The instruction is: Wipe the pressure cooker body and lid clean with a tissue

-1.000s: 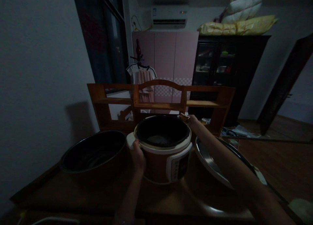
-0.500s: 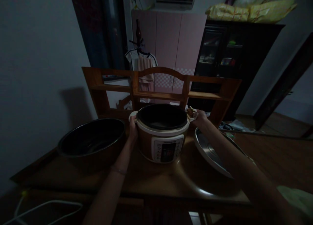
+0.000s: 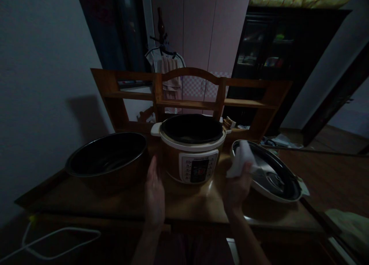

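An open electric pressure cooker point(image 3: 191, 149) stands in the middle of a wooden table point(image 3: 184, 203), its control panel facing me. My left hand point(image 3: 153, 194) hovers just in front of the cooker's left side, fingers stretched out and empty. My right hand point(image 3: 238, 184) is closed on a white cloth point(image 3: 241, 159), held to the right of the cooker, beside the cooker lid point(image 3: 269, 176). The room is dim.
A large dark inner pot point(image 3: 108, 161) sits left of the cooker. The lid lies tilted at the table's right. A wooden shelf rack point(image 3: 187, 99) stands along the table's back edge. A white cable point(image 3: 57, 242) lies low at the left.
Both hands have let go of the cooker's side handles and drawn back toward me. My right hand now holds a white cloth. The cooker stands with its panel turned to face me.
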Demonstrator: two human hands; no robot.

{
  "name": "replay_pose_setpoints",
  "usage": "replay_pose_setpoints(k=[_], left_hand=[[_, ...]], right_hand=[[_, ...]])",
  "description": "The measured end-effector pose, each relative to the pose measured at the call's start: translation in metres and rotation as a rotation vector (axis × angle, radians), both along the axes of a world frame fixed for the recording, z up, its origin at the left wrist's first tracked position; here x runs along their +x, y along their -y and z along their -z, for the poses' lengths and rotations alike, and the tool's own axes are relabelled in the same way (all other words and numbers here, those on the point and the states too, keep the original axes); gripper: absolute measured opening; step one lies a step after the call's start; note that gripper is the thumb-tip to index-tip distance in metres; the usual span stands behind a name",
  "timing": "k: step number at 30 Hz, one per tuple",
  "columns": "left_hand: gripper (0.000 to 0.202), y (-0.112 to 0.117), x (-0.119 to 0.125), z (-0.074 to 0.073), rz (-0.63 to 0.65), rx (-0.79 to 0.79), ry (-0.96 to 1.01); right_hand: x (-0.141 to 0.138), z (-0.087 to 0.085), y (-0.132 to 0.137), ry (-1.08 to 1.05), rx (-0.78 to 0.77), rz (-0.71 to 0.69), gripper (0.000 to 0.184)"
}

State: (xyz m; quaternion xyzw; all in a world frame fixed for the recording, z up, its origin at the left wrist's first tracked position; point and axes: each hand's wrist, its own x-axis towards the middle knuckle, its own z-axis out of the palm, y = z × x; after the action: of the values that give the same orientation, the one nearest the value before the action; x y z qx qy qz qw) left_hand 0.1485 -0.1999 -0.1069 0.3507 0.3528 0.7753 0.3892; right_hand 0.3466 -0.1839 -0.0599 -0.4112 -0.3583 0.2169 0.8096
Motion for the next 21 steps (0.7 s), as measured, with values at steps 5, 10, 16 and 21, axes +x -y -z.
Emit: replay_pose_setpoints(k=[5, 10, 16, 21], left_hand=[[0.047, 0.03, 0.008, 0.033, -0.098, -0.125, -0.023], [0.075, 0.019, -0.015, 0.05, 0.027, -0.23, -0.148], [0.08, -0.003, -0.016, 0.043, 0.05, -0.491, 0.049], [0.07, -0.011, -0.013, 0.05, 0.124, -0.557, 0.112]], right_hand=[[-0.056, 0.025, 0.006, 0.148, -0.142, -0.211, 0.068], [-0.077, 0.058, 0.015, 0.294, -0.18, -0.149, 0.068], [-0.097, 0.091, 0.026, 0.378, -0.237, -0.183, 0.068], [-0.102, 0.076, 0.013, 0.323, -0.247, -0.091, 0.071]])
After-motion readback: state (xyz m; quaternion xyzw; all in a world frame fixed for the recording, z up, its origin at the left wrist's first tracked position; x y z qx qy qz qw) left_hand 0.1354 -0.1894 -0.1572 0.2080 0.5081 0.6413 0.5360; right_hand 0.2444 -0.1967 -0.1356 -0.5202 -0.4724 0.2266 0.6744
